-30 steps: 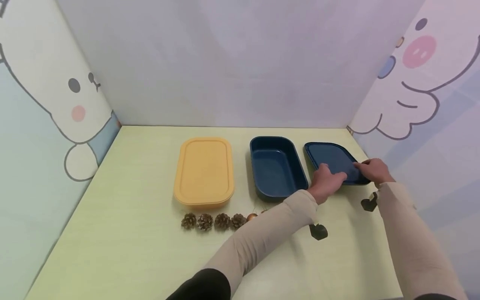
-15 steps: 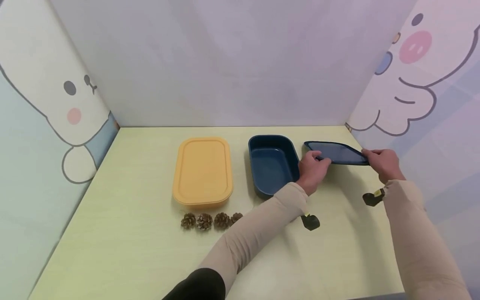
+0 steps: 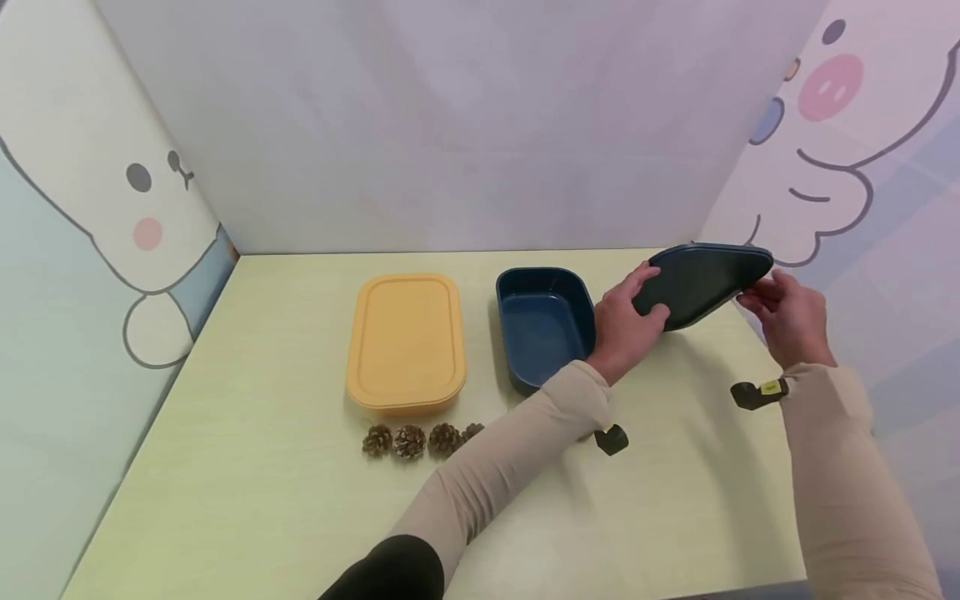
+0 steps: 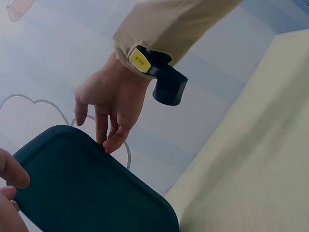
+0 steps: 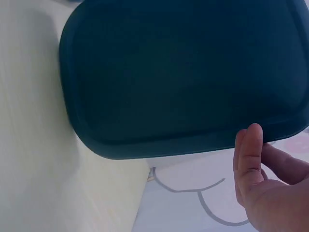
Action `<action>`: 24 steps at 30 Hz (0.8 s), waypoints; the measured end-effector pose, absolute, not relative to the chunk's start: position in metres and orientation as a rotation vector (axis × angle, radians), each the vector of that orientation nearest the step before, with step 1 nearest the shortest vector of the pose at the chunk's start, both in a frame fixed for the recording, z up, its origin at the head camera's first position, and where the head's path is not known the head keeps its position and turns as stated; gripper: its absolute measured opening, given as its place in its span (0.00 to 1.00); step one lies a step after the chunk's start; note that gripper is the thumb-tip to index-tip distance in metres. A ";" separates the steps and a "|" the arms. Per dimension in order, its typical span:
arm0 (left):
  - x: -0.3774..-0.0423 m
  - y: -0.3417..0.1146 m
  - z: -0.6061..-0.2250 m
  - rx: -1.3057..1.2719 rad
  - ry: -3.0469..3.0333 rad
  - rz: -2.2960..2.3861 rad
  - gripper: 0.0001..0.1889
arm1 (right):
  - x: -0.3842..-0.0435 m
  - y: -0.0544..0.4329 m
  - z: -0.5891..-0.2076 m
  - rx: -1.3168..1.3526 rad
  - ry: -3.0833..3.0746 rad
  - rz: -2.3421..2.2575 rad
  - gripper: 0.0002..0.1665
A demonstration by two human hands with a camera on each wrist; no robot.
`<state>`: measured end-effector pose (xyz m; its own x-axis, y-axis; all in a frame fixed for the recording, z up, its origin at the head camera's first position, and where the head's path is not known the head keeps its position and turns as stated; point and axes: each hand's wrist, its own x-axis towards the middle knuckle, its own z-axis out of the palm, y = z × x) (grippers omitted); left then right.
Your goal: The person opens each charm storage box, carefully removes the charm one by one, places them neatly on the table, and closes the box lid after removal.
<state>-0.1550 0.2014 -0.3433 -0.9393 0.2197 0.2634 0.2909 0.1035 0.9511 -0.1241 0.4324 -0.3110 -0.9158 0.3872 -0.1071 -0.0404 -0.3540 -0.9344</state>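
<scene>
A dark blue lid (image 3: 697, 283) is held up, tilted steeply, above the right end of the table. My left hand (image 3: 626, 329) grips its left edge, thumb on the near face. At the opposite edge, my right hand (image 3: 798, 325) pinches the rim with its fingertips; the right wrist view has the fingers (image 5: 250, 147) on one face of the lid (image 5: 183, 72) and the thumb going behind it. Just left of my left hand stands an open dark blue rectangular container (image 3: 543, 325), partly covered by that hand and sleeve.
A yellow lidded box (image 3: 408, 342) stands left of the blue container. In front of it several pine cones (image 3: 408, 442) lie in a row, the right end hidden by my left sleeve. Walls with cartoon figures (image 3: 832, 92) enclose the pale table (image 3: 247, 467).
The dark blue lid has risen off the table and tipped up from lying flat. Both hands have lifted with it, the right one moving outward along its edge.
</scene>
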 end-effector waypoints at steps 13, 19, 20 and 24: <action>-0.159 0.193 -0.349 -0.790 -2.149 -1.712 0.24 | -0.124 0.422 -0.308 -0.615 -1.770 1.734 0.07; -0.160 0.187 -0.345 -0.835 -2.060 -1.769 0.23 | -0.126 0.413 -0.295 -0.559 -1.639 1.716 0.18; -0.160 0.187 -0.344 -0.842 -2.050 -1.787 0.23 | -0.125 0.412 -0.293 -0.554 -1.635 1.709 0.20; -0.160 0.183 -0.342 -0.869 -2.017 -1.832 0.22 | -0.125 0.406 -0.288 -0.547 -1.660 1.652 0.23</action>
<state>-0.1598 0.1834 -0.3421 -0.7795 0.2424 0.5776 0.5983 0.0147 0.8011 -0.1255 0.4060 -0.2885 -0.6507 0.7348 0.1916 -0.1879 0.0886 -0.9782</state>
